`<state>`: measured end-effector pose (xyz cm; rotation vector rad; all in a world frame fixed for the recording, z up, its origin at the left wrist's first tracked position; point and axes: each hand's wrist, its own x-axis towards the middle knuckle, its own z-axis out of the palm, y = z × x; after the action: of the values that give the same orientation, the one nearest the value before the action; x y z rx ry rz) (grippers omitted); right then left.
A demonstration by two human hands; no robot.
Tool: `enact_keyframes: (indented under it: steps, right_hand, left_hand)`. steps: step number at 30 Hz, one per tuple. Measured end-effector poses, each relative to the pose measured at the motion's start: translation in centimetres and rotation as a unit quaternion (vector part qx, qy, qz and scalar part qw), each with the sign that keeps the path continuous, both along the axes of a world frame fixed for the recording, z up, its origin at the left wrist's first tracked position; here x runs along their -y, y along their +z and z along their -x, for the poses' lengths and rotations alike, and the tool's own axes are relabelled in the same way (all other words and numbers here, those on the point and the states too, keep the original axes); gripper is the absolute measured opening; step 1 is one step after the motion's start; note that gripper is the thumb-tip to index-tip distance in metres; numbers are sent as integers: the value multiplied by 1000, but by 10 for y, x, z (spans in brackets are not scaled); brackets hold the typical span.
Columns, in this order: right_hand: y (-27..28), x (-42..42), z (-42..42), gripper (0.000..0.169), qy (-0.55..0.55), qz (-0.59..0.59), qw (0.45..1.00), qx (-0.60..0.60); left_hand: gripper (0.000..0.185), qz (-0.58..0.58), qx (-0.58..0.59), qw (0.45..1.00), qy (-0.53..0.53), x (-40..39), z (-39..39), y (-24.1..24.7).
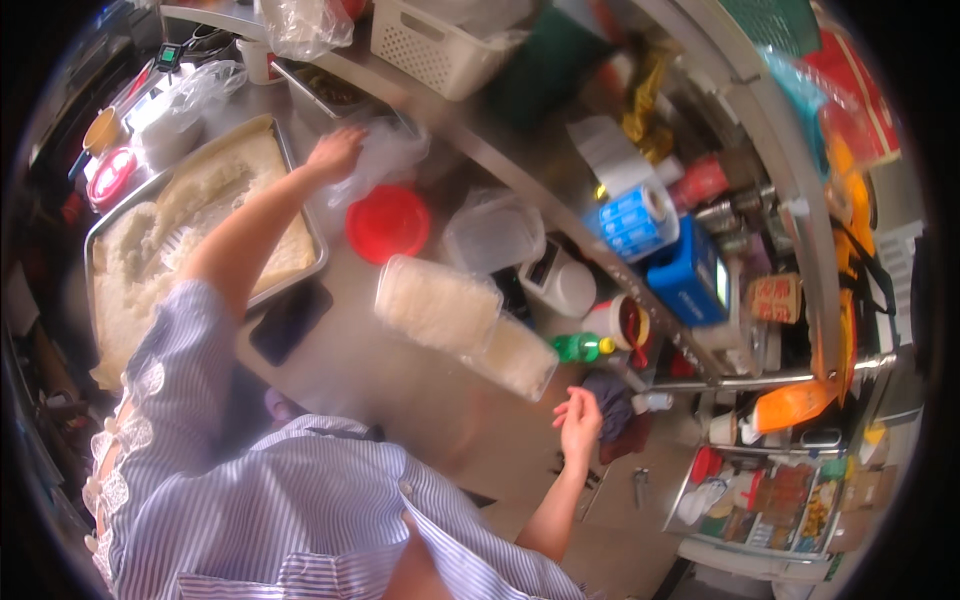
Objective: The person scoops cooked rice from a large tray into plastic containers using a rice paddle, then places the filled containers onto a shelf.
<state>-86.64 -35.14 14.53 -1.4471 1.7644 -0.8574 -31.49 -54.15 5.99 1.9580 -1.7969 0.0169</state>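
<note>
My left hand reaches over the counter to a crumpled clear plastic bag; its fingers touch or overlap the bag, but a grip cannot be made out. Beneath that arm lies a metal tray lined with paper, holding a white rice-like food with a pale fork or scoop in it. My right hand hangs in the air with loosely bent fingers and nothing in it, beside two clear containers of the white food. A red round bowl or lid and a clear empty container lie between.
A dark phone lies beside the tray. Near the shelf's metal edge stand a white round-ended device, a green bottle and a tub. The shelf holds a perforated white basket and a blue box.
</note>
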Motion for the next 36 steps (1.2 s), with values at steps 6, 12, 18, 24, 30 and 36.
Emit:
enact_keyframes:
  steps: [6, 12, 18, 24, 30, 36]
  right_hand:
    - [-3, 2, 9, 19, -14, -19, 1000, -19]
    - [-10, 14, -2, 19, -6, -22, 999, -30]
    - [-17, 14, -7, 20, -18, -37, 999, -21]
    - [-19, 10, -3, 21, -22, -53, 998, -31]
    - [-32, 18, -3, 20, 14, -47, 999, 4]
    - [-31, 6, -1, 20, -9, -43, 999, -18]
  left_hand:
    - [37, -179, 29, 981, -70, -17, 39, -22]
    - [21, -189, -3, 981, 50, 1, 29, -15]
    - [12, -220, -18, 973, 69, 24, 13, -23]
    - [33, -327, -35, 944, -37, 38, -24, -37]
    - [47, -380, -354, 842, -144, 38, -123, -153]
    - [49, -285, 17, 948, -137, 2, -17, -43]
